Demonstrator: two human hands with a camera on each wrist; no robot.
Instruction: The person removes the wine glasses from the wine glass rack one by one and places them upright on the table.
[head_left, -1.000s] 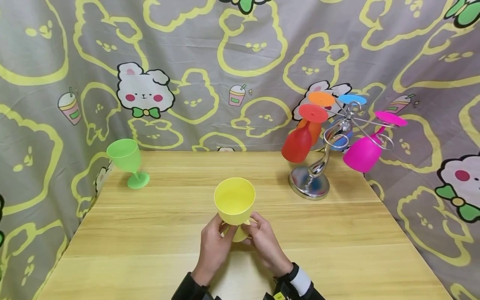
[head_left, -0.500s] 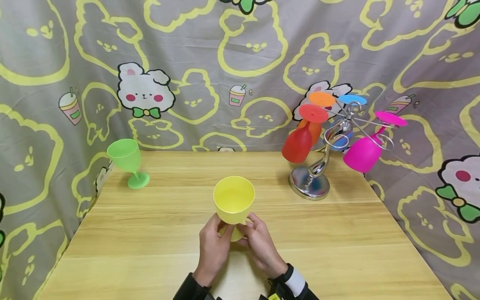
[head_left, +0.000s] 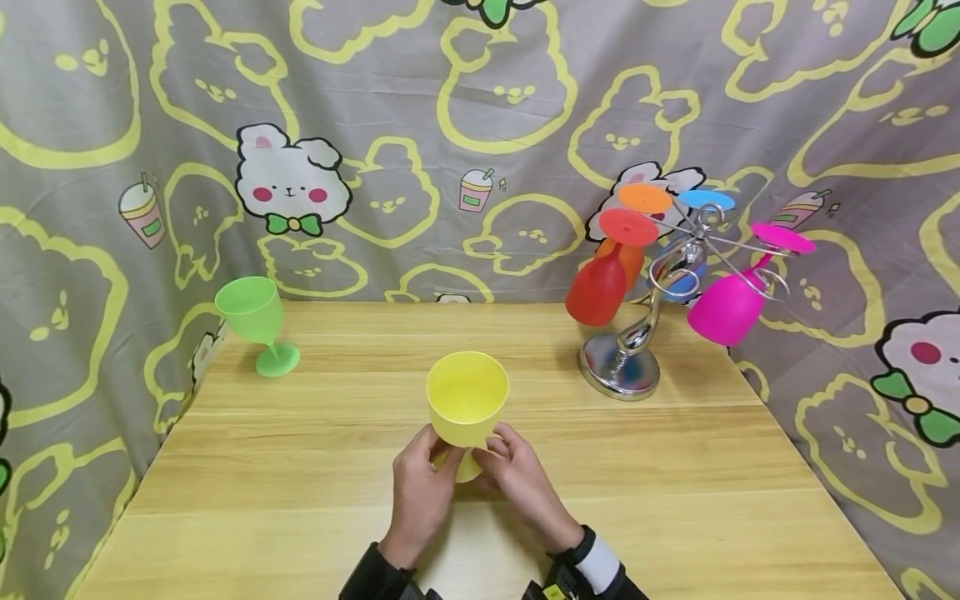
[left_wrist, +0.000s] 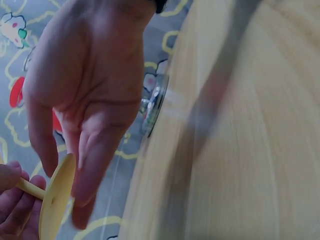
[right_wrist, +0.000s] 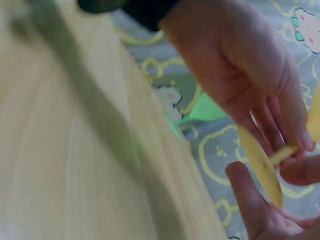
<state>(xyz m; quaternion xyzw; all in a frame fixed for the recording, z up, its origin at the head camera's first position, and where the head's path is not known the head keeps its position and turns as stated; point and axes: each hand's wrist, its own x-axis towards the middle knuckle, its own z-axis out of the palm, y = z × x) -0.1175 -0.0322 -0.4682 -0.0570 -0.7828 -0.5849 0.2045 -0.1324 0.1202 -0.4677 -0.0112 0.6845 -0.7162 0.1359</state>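
Standing at the far left of the wooden table (head_left: 300, 483), a green goblet (head_left: 250, 310) points mouth up, well apart from both hands. Next comes the left hand (head_left: 422, 483), which pinches the foot (left_wrist: 57, 200) of a yellow goblet (head_left: 467, 417), thumb above and fingers beneath. That goblet is near the middle, raised off the wood, its mouth upward and its long axis roughly upright; the bowl sits above and just beyond the hands, the foot between them. The right hand (head_left: 522, 483) grips the stem (right_wrist: 283, 154) with thumb and fingers. Farther right, a silver rack (head_left: 618, 367) carries red (head_left: 597, 287), orange (head_left: 645, 198), blue (head_left: 707, 200) and magenta goblets (head_left: 725, 308), feet up, bowls hanging down. Patterned cloth (head_left: 405, 92) hangs behind.
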